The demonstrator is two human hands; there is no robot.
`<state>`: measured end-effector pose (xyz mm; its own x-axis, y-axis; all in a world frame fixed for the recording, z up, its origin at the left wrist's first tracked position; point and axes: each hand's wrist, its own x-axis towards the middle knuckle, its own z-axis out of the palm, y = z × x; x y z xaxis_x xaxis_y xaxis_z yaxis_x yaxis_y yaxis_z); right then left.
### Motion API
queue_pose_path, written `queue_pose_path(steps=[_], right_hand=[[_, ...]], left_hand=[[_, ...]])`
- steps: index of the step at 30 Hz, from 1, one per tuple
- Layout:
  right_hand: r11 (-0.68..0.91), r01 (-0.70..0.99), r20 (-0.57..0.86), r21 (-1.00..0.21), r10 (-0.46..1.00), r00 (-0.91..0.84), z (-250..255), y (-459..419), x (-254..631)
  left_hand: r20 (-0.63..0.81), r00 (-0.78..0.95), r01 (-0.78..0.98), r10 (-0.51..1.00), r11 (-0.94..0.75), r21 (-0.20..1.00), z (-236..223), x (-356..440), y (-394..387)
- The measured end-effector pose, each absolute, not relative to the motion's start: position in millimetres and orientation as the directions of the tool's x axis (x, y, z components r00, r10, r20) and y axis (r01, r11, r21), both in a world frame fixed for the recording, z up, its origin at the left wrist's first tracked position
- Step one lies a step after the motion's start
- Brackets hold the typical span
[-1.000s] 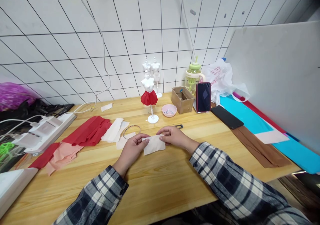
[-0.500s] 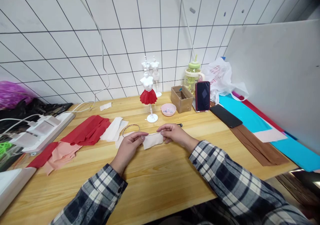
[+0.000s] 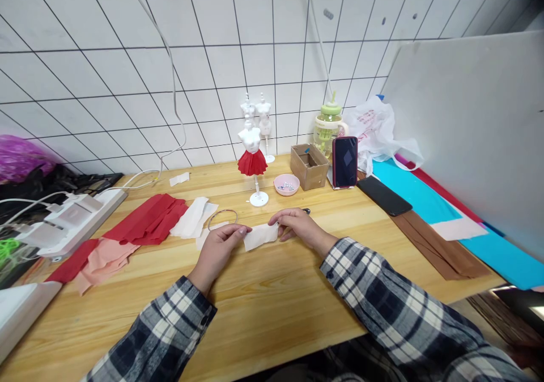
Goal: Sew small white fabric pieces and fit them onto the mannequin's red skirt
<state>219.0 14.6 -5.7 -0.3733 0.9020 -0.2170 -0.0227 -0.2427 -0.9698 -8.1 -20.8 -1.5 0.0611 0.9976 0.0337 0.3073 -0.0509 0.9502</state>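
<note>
White strip (image 3: 260, 237): in front of the red-skirted dress form (image 3: 250, 141), held between both hands. Left hand (image 3: 219, 251): thumb and fingers pinched on the strip's left end. Right hand (image 3: 301, 227): thumb and fingers narrow on its right end.

Around the form: bare white forms (image 3: 264, 122) behind it; pink bowl (image 3: 287, 186) of small beads just right; cardboard box (image 3: 312, 172) farther right, then upright phone (image 3: 344, 162), with green-lidded bottle (image 3: 327, 130) behind. Flat black phone (image 3: 385, 195) well right, overlapping brown fabric (image 3: 437, 246); blue fabric (image 3: 416, 192) beyond.

Left of the form, nearer the person: thin hoop (image 3: 221, 211) close to the left hand, partly over pale cloth; white pieces (image 3: 191, 219), then red cloth (image 3: 148, 220). Dark tool (image 3: 306, 211) front-right of the form, mostly hidden by the right hand.
</note>
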Motion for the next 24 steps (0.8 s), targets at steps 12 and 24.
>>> queue_pose_path(steps=[12,24], right_hand=[[-0.119,0.091,-0.142,-0.989,0.942,-0.305,-8,13,211],[0.321,0.417,0.162,-0.850,0.914,-0.373,-5,0,202]], left_hand=[[0.107,0.047,0.424,0.993,-0.117,0.898,-4,-6,-20],[0.460,0.302,0.714,0.835,-0.518,0.471,4,-3,-23]])
